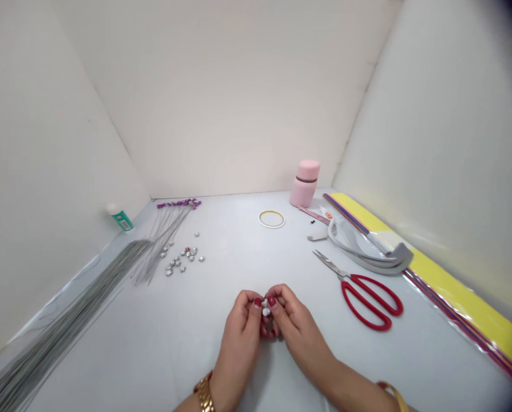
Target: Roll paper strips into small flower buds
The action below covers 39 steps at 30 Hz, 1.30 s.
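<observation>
At the front middle of the table, my left hand (243,320) and my right hand (294,320) meet fingertip to fingertip. Both are closed in a pinch around a small silvery-white folded piece (265,311), which looks like the small silver stars (181,260) lying to the left. The thumbs press it from either side, and the curled fingers hide its underside. Red-handled scissors (367,297) lie to the right of my right hand, their blades slightly parted and pointing away to the left.
Grey wires (88,303) run along the left side, near purple-tipped stems (178,203) and a green-and-white tube (121,218). A tape ring (272,226) and pink flask (305,184) stand at the back. Grey-white strips (367,260) and yellow sheets (453,280) line the right side.
</observation>
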Each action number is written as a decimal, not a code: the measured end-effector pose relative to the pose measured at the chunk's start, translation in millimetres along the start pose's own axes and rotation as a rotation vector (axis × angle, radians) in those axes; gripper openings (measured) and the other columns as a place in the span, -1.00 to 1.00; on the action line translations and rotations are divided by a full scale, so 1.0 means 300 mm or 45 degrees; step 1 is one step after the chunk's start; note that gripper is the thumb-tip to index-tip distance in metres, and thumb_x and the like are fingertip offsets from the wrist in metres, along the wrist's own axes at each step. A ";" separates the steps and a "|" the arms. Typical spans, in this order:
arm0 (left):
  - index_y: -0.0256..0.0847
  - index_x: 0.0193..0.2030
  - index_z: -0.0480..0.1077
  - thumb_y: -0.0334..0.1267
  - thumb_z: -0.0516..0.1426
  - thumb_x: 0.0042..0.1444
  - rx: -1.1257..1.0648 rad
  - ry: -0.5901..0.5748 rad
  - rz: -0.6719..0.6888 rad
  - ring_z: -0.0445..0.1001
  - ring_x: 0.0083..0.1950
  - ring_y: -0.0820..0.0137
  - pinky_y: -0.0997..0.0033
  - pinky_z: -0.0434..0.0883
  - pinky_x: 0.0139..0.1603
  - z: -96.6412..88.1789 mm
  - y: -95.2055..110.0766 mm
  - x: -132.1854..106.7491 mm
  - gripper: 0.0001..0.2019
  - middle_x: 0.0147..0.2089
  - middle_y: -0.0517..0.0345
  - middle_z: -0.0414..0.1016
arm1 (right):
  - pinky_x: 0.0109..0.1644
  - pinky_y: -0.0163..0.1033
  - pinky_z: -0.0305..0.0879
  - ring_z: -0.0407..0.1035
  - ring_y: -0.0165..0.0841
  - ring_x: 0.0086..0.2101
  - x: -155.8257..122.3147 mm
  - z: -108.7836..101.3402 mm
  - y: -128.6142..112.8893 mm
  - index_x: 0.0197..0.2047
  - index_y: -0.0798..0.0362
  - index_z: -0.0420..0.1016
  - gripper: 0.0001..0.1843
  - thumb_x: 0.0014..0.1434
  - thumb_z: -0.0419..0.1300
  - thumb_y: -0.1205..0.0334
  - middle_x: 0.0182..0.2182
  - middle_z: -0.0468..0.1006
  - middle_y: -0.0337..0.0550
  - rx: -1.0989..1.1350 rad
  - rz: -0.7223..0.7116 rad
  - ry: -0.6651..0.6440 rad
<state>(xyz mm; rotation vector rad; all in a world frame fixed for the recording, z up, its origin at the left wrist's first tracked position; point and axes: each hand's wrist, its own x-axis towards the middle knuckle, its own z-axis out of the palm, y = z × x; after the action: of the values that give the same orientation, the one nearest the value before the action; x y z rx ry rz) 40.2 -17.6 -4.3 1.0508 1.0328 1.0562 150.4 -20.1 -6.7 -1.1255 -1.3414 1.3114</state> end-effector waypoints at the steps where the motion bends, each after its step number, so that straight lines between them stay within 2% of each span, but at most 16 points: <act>1: -0.24 -0.34 0.23 -0.24 -0.07 0.18 -0.114 -0.012 -0.046 0.31 -0.51 0.46 0.43 0.29 -0.42 -0.001 -0.004 0.006 -0.85 -0.56 0.26 0.29 | -0.51 -0.37 0.16 0.19 -0.46 -0.58 0.004 0.000 0.002 -0.34 0.02 0.16 -0.80 0.24 -0.11 0.12 -0.61 0.23 -0.36 0.034 0.021 -0.005; 4: -0.30 -0.31 0.27 -0.27 -0.03 0.15 -0.311 -0.020 -0.120 0.37 -0.51 0.45 0.38 0.33 -0.39 -0.004 -0.010 0.016 -0.86 -0.53 0.19 0.34 | -0.50 -0.37 0.15 0.16 -0.48 -0.57 0.007 -0.002 0.003 -0.38 0.05 0.20 -0.78 0.23 -0.08 0.12 -0.59 0.26 -0.34 0.013 0.041 0.011; 8: -0.33 -0.33 0.31 -0.25 0.03 0.13 -0.381 -0.022 -0.116 0.39 -0.49 0.44 0.40 0.34 -0.40 -0.007 -0.004 0.014 -0.84 -0.50 0.13 0.38 | -0.49 -0.37 0.14 0.15 -0.48 -0.57 0.007 -0.006 -0.001 -0.37 0.05 0.21 -0.80 0.22 -0.05 0.12 -0.57 0.27 -0.34 0.004 0.085 0.026; 12: -0.32 -0.25 0.30 -0.32 0.06 0.12 -0.495 -0.060 -0.164 0.42 -0.49 0.46 0.43 0.36 -0.39 -0.010 0.003 0.017 -0.90 -0.48 0.11 0.42 | -0.50 -0.38 0.11 0.13 -0.49 -0.58 0.012 -0.010 -0.003 -0.37 0.05 0.21 -0.79 0.21 -0.03 0.10 -0.58 0.25 -0.35 0.071 0.121 0.055; 16: -0.32 -0.17 0.31 -0.44 0.10 0.07 -0.602 0.049 -0.234 0.45 -0.39 0.48 0.47 0.39 -0.27 -0.022 0.007 0.030 -0.84 -0.39 0.07 0.46 | -0.52 -0.38 0.05 0.09 -0.50 -0.61 0.016 -0.017 0.000 -0.36 0.04 0.21 -0.79 0.21 -0.04 0.10 -0.65 0.21 -0.39 0.139 0.171 0.127; 19: -0.36 -0.23 0.38 -0.51 0.10 0.05 -0.657 0.129 -0.263 0.46 -0.31 0.48 0.51 0.40 -0.19 -0.030 0.009 0.035 -0.87 -0.30 0.01 0.47 | -0.52 -0.38 0.04 0.08 -0.50 -0.62 0.015 -0.020 0.001 -0.37 0.05 0.22 -0.78 0.21 -0.04 0.09 -0.67 0.20 -0.40 0.108 0.179 0.123; 25: -0.42 -0.24 0.39 -0.46 0.05 0.09 -0.773 0.212 -0.280 0.49 -0.23 0.36 0.43 0.42 -0.15 -0.041 0.016 0.046 -0.87 -0.24 -0.13 0.47 | -0.51 -0.37 0.04 0.08 -0.51 -0.61 0.014 -0.023 -0.004 -0.41 0.04 0.20 -0.74 0.21 -0.07 0.07 -0.64 0.19 -0.39 0.049 0.185 0.101; 27: -0.44 -0.25 0.38 -0.48 0.05 0.08 -0.779 0.283 -0.255 0.50 -0.22 0.33 0.39 0.42 -0.12 -0.063 0.026 0.065 -0.88 -0.25 -0.17 0.47 | -0.50 -0.36 0.06 0.10 -0.51 -0.60 0.014 -0.024 -0.001 -0.41 0.04 0.20 -0.75 0.21 -0.06 0.07 -0.61 0.20 -0.38 0.048 0.194 0.091; 29: -0.40 -0.25 0.34 -0.50 0.04 0.07 -0.779 0.419 -0.186 0.50 -0.22 0.36 0.40 0.40 -0.08 -0.101 0.041 0.089 -0.89 -0.24 -0.13 0.46 | -0.50 -0.36 0.06 0.11 -0.51 -0.60 0.015 -0.026 0.006 -0.40 0.04 0.20 -0.76 0.20 -0.06 0.06 -0.57 0.20 -0.37 0.050 0.213 0.076; 32: -0.23 -0.12 0.22 -0.42 -0.02 0.15 -0.770 0.701 -0.021 0.46 -0.15 0.49 0.52 0.34 -0.03 -0.155 0.063 0.116 -0.85 -0.15 0.02 0.40 | -0.51 -0.35 0.06 0.09 -0.52 -0.61 0.018 -0.030 0.018 -0.41 0.04 0.21 -0.73 0.19 -0.05 0.03 -0.57 0.20 -0.38 0.041 0.233 0.059; 34: -0.11 0.00 0.10 -0.34 -0.04 0.19 -0.752 0.812 0.059 0.42 -0.08 0.53 0.55 0.32 -0.02 -0.165 0.067 0.117 -0.76 -0.08 0.07 0.36 | -0.51 -0.35 0.05 0.08 -0.52 -0.62 0.022 -0.032 0.023 -0.42 0.04 0.21 -0.71 0.17 -0.04 -0.01 -0.59 0.19 -0.38 0.033 0.233 0.067; 37: -0.11 0.06 0.08 -0.30 0.04 0.13 -0.691 0.763 0.075 0.45 -0.11 0.41 0.41 0.36 -0.07 -0.132 0.049 0.097 -0.64 -0.06 -0.01 0.38 | -0.52 -0.35 0.06 0.07 -0.51 -0.63 0.026 -0.036 0.029 -0.43 0.04 0.22 -0.69 0.15 -0.03 -0.03 -0.61 0.18 -0.38 0.031 0.233 0.049; 38: -0.19 0.05 0.13 -0.31 0.05 0.11 -0.642 0.680 0.051 0.47 -0.17 0.35 0.34 0.38 -0.12 -0.114 0.039 0.088 -0.65 -0.10 -0.08 0.41 | -0.52 -0.36 0.06 0.07 -0.51 -0.63 0.026 -0.037 0.030 -0.43 0.04 0.22 -0.69 0.15 -0.02 -0.03 -0.61 0.18 -0.39 0.030 0.231 0.033; 39: -0.25 0.04 0.15 -0.30 0.01 0.13 -0.444 0.494 0.015 0.48 -0.20 0.34 0.33 0.39 -0.17 -0.097 0.028 0.078 -0.68 -0.12 -0.12 0.43 | -0.52 -0.36 0.07 0.08 -0.50 -0.63 0.026 -0.038 0.032 -0.43 0.04 0.21 -0.69 0.15 -0.02 -0.03 -0.62 0.18 -0.39 0.030 0.228 0.019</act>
<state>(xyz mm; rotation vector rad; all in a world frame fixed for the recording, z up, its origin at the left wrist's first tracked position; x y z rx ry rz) 14.8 11.1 -4.4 0.5813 1.0963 1.4260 160.6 -10.4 -16.0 -1.2596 -1.2334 1.4404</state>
